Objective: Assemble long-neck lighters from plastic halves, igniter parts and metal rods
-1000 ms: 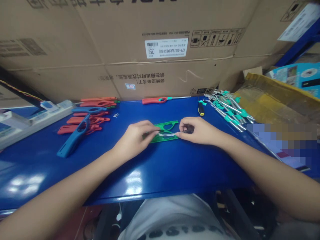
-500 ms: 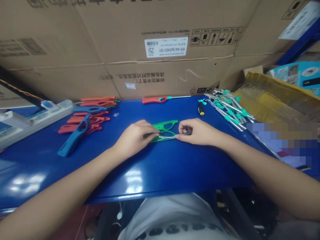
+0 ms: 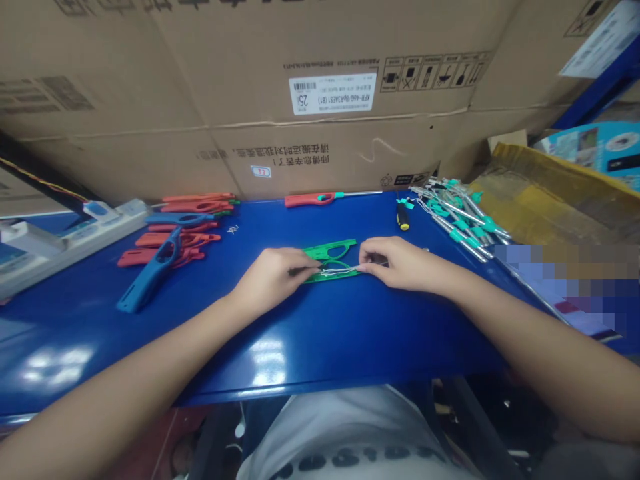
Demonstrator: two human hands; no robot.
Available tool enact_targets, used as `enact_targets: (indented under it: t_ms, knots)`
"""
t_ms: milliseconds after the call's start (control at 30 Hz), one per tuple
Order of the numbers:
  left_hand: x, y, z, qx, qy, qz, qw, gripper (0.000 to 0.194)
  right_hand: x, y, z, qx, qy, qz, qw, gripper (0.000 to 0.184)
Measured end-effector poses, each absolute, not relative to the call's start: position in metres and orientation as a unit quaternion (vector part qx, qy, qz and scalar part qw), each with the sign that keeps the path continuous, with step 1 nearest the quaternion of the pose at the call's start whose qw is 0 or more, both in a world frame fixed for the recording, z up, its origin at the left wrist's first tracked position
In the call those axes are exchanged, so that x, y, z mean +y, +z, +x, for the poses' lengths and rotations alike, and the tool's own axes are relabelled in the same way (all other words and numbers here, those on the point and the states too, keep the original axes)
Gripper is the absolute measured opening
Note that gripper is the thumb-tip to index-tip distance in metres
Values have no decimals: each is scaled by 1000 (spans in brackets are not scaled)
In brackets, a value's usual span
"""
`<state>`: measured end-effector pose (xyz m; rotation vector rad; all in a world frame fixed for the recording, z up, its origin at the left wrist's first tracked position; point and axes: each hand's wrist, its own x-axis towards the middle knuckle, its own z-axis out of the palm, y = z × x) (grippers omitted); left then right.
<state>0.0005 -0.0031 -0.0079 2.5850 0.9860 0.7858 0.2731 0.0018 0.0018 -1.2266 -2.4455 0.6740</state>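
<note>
Two green lighter shell halves (image 3: 333, 244) lie side by side on the blue table between my hands. My left hand (image 3: 280, 270) is closed in a pinch at the left end of the nearer half, with a small dark part at its fingertips. Thin white wires (image 3: 341, 271) run from there, over the nearer half, to my right hand (image 3: 397, 263). The right thumb and forefinger are closed on these wires. My fingers hide the left ends of the shells and most of the dark part.
Red and blue lighter shells (image 3: 150, 270) are piled left, beside a white power strip (image 3: 65, 250). An assembled red lighter (image 3: 305, 200) and a screwdriver (image 3: 403, 217) lie behind. Metal lighter tubes (image 3: 463, 220) are heaped right. A large carton (image 3: 200, 80) walls the back.
My right hand has shifted slightly right, and the white wires now stretch clearly between both hands. My left hand has stayed almost in place.
</note>
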Motion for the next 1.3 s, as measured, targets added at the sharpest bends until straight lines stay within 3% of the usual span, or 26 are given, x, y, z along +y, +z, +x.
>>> enact_targets:
  t_ms: [333, 500, 767, 1067, 1300]
  knots:
    - [-4, -7, 3, 363, 280, 876, 149, 14, 3, 5, 275, -850, 259, -424, 176, 15]
    - [-7, -4, 3, 377, 286, 872, 126, 22, 1, 9, 274, -834, 281, -425, 213, 18]
    - [-20, 3, 12, 324, 319, 882, 123, 31, -7, 11, 261, -770, 407, -407, 276, 27]
    - [-28, 5, 16, 294, 388, 862, 139, 20, -18, 21, 257, -703, 551, -369, 257, 31]
    - [-32, 7, 17, 268, 414, 858, 143, 12, -21, 20, 252, -684, 583, -340, 278, 36]
